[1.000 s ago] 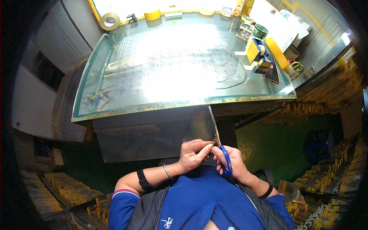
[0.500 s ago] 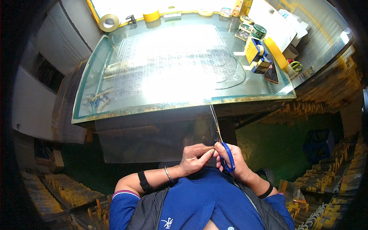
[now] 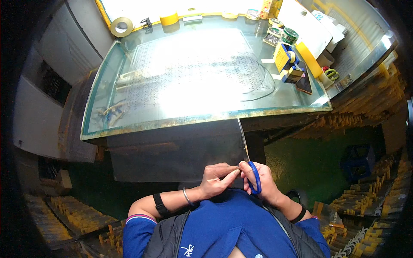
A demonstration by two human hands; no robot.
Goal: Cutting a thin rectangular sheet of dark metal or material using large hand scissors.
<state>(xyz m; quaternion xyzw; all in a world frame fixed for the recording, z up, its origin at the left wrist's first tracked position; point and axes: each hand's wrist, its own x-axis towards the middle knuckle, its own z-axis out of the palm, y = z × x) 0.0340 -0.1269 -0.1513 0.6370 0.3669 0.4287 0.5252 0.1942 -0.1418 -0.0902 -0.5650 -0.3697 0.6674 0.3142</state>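
My right hand (image 3: 262, 182) is wrapped around the blue handles of a pair of scissors (image 3: 256, 182). The long blades reach up and away, their tips close to the table's front edge and looking nearly together. Just left of them, my left hand (image 3: 218, 177) is closed in a pinch beside the scissors, seemingly at the near right corner of a clear sheet (image 3: 172, 161); what lies between the fingertips is too small to see surely. The sheet extends from the table edge toward me and shows as a faint grey rectangle. Both hands are in front of my blue shirt.
A glass-topped table (image 3: 101, 124) with bright glare and a printed sheet (image 3: 150, 81) stands ahead. At its right are a tape dispenser (image 3: 284, 58), a phone (image 3: 304, 84) and tape rolls (image 3: 290, 36). Another tape roll (image 3: 121, 26) stands far left. A blue crate (image 3: 358, 161) is on the green floor.
The scissor blades, slightly apart before, now look closer together. My right hand has shifted a little to the right and downward. The left hand has barely moved.
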